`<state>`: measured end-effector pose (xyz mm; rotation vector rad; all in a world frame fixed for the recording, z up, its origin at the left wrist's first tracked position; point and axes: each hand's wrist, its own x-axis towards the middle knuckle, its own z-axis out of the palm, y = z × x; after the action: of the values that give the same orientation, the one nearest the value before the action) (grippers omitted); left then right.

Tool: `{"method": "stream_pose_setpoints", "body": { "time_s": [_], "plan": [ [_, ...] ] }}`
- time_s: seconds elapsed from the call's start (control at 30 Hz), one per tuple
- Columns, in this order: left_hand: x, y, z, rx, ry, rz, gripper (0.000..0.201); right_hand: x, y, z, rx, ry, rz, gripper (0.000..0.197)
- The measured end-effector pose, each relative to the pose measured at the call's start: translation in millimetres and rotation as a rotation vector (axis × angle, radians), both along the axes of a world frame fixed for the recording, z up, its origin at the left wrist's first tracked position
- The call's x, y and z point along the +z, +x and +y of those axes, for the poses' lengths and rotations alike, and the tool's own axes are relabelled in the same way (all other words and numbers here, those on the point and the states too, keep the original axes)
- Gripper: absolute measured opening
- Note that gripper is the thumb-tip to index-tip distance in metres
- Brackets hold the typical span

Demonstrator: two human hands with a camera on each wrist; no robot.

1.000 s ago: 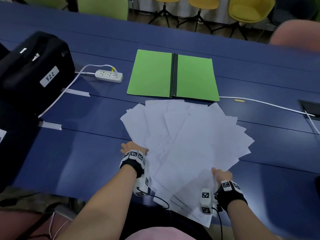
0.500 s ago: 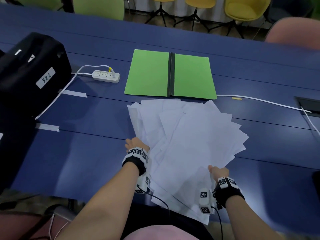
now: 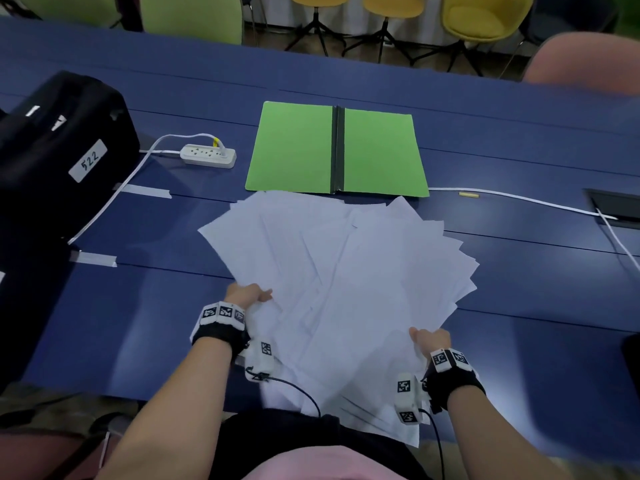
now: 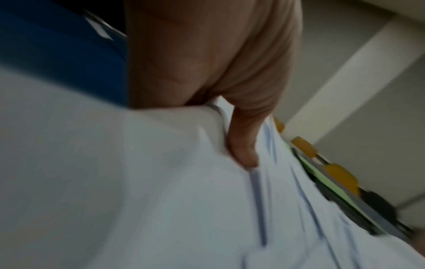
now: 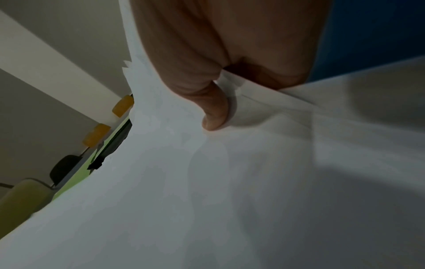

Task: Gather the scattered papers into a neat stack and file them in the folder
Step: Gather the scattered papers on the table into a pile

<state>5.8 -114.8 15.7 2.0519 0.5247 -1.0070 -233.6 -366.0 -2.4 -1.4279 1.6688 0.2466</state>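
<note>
A fan of several white papers (image 3: 346, 282) spreads over the near half of the blue table, its lower end hanging past the front edge. My left hand (image 3: 247, 295) grips the fan's left edge, thumb on top of the sheets (image 4: 243, 145). My right hand (image 3: 431, 339) pinches the lower right part of the papers, thumb pressed on the top sheet (image 5: 215, 116). The green folder (image 3: 336, 150) lies open and flat just beyond the papers, a black spine down its middle; both its pages are bare.
A black bag (image 3: 59, 150) labelled 522 sits at the left. A white power strip (image 3: 209, 155) lies left of the folder, and its white cable (image 3: 519, 199) runs right to a table socket (image 3: 613, 206). Chairs (image 3: 485, 19) stand beyond the far edge.
Both hands have kept their hold while the fan of papers slid slightly left and towards the folder. The leftmost sheets have spread further out to the left.
</note>
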Motion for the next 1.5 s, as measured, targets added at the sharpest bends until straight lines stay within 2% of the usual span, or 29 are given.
{"method": "stream_pose_setpoints", "body": {
  "time_s": [0.03,0.1,0.13,0.2,0.27,0.37,0.4,0.5,0.57,0.6,0.67,0.73,0.77,0.8,0.83,0.93,1.03,1.07,1.1,1.17,1.2,1.23,1.3,1.33,1.37,1.43,1.47,1.5],
  "plan": [
    [2.8,1.9,8.7,0.026,0.028,-0.022,0.052,-0.3,0.5,-0.2,0.005,-0.007,-0.003,0.025],
    [2.2,1.2,21.8,0.031,0.059,-0.051,0.056,0.5,2.9,-1.8,0.02,0.011,0.017,0.016],
    [1.7,-1.6,23.8,0.005,0.057,-0.063,0.057,0.4,3.8,-3.1,0.016,0.025,0.014,0.02],
    [-1.0,-8.6,22.4,-0.068,0.043,-0.071,0.056,4.1,4.9,-3.4,0.012,0.024,0.027,0.042],
    [-2.1,-12.9,17.4,-0.111,0.034,-0.1,0.054,2.0,3.0,-3.6,0.025,0.015,0.04,0.048],
    [12.3,-2.3,15.9,-0.128,0.017,-0.161,0.067,-2.2,0.1,-4.4,0.047,0.022,0.046,0.06],
    [17.6,9.6,19.7,-0.131,0.006,-0.201,0.07,-2.8,-0.9,-4.1,0.05,0.018,0.044,0.062],
    [53.1,38.5,30.7,-0.084,-0.15,-0.362,0.077,-6.2,-1.0,-5.6,0.06,0.004,0.051,0.052],
    [83.1,47.9,33.8,-0.013,-0.286,-0.434,0.069,-10.2,-0.9,-9.1,0.039,0.012,0.017,0.052],
    [97.6,48.9,32.7,0.009,-0.364,-0.459,0.055,-12.8,0.0,-9.9,0.036,0.02,0.018,0.05],
    [124.5,44.2,28.1,0.029,-0.519,-0.491,0.029,-7.8,3.5,-7.8,0.084,-0.033,0.013,0.031],
    [142.8,38.9,21.3,0.082,-0.629,-0.504,0.028,-3.1,1.7,-8.2,0.136,-0.036,0.032,0.018],
    [147.4,37.3,17.3,0.116,-0.654,-0.503,0.029,0.8,2.2,-9.0,0.192,-0.011,0.067,0.02],
    [147.0,38.2,15.2,0.153,-0.664,-0.508,0.029,-1.1,1.0,-9.0,0.344,-0.058,0.122,0.027],
    [145.9,37.9,11.9,0.162,-0.673,-0.505,0.028,-1.1,-0.2,-7.4,0.417,-0.082,0.148,0.031],
    [130.7,26.3,-3.6,0.073,-0.643,-0.472,0.034,-3.1,0.4,-3.8,0.244,-0.011,0.071,0.022],
    [87.3,4.4,-17.5,-0.019,-0.489,-0.395,0.042,-2.7,3.4,-7.4,0.153,0.069,-0.012,0.014],
    [67.8,-1.9,-20.0,-0.045,-0.436,-0.352,0.047,-8.2,5.2,-10.5,0.131,0.124,-0.043,0.017],
    [49.7,-8.5,-22.1,-0.084,-0.375,-0.299,0.053,-20.2,4.6,-17.0,0.136,0.18,-0.072,0.032],
    [16.4,-21.4,-24.6,-0.158,-0.249,-0.213,0.058,-79.8,-5.2,-44.7,0.124,0.238,-0.18,0.097],
    [1.5,-27.1,-25.4,-0.177,-0.189,-0.179,0.055,-88.6,-6.1,-48.3,0.118,0.239,-0.228,0.119],
    [-10.8,-32.1,-25.6,-0.181,-0.145,-0.154,0.048,-82.2,-5.0,-45.4,0.072,0.256,-0.303,0.119],
    [-23.2,-39.8,-28.8,-0.17,-0.087,-0.166,0.03,-26.1,8.2,-17.6,-0.032,0.282,-0.356,0.081],
    [-24.6,-41.8,-31.9,-0.192,-0.054,-0.188,0.032,-5.8,13.2,-6.3,-0.062,0.295,-0.381,0.065],
    [-26.0,-42.4,-36.0,-0.247,-0.015,-0.2,0.043,4.7,15.7,0.5,-0.073,0.299,-0.418,0.058],
    [-22.4,-46.8,-46.8,-0.434,0.047,-0.206,0.076,4.9,18.1,5.2,-0.066,0.282,-0.426,0.065],
    [-21.0,-49.0,-53.8,-0.523,0.056,-0.213,0.081,-1.6,19.2,3.1,-0.044,0.241,-0.398,0.07],
    [-21.1,-50.8,-60.7,-0.588,0.055,-0.224,0.073,-5.0,20.9,3.6,-0.03,0.211,-0.386,0.07]
  ]
}}
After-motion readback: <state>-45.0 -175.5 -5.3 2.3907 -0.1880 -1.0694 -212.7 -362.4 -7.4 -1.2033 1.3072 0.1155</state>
